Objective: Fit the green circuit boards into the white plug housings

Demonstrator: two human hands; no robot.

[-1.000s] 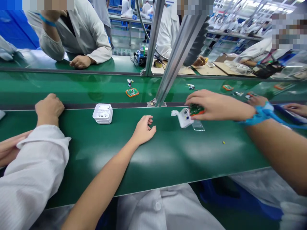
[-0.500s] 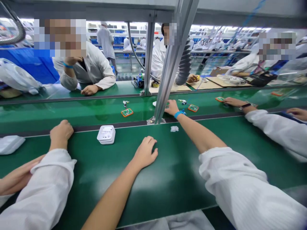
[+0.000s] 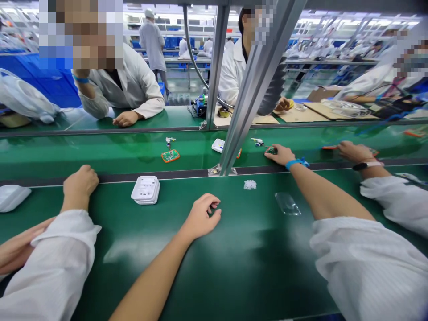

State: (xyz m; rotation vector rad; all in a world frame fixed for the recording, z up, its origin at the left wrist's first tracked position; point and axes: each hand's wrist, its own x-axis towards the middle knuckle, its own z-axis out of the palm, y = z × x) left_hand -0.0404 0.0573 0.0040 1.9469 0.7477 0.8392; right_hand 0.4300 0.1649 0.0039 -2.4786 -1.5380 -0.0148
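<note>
A factory hall with people in white coats at long tables forms the background; in front of it run a green conveyor belt (image 3: 140, 154) and, nearer, a green worktable (image 3: 220, 276), with a slanting aluminium post (image 3: 249, 84) at the boundary. The right arm is extended forward over the table edge, its white sleeve (image 3: 364, 258) pushed up near the elbow and a blue wrist strap (image 3: 297, 163) round the wrist. The right hand (image 3: 282, 156) is palm down, thumb and fingers drawn together on an orange-edged circuit board (image 3: 270, 150) on the belt, which they partly cover. A small wired module (image 3: 257, 141) lies just beyond these fingers to the left; further left is a white plastic housing (image 3: 218, 145), partly hidden by the post. The left forearm slants in from below, bare, and the left hand (image 3: 201, 215) rests on its side on the table, fingers loosely curled, thumb apart, grasping nothing. To the left of the left fingers stands a stack of white plastic trays (image 3: 145, 190); to their right lie a small heap of translucent pieces (image 3: 250, 184) and, farther right, a clear plastic cover (image 3: 288, 204), nearer than the right fingers. A second circuit board (image 3: 170, 155) lies on the belt, beyond the left fingers and leftward.
</note>
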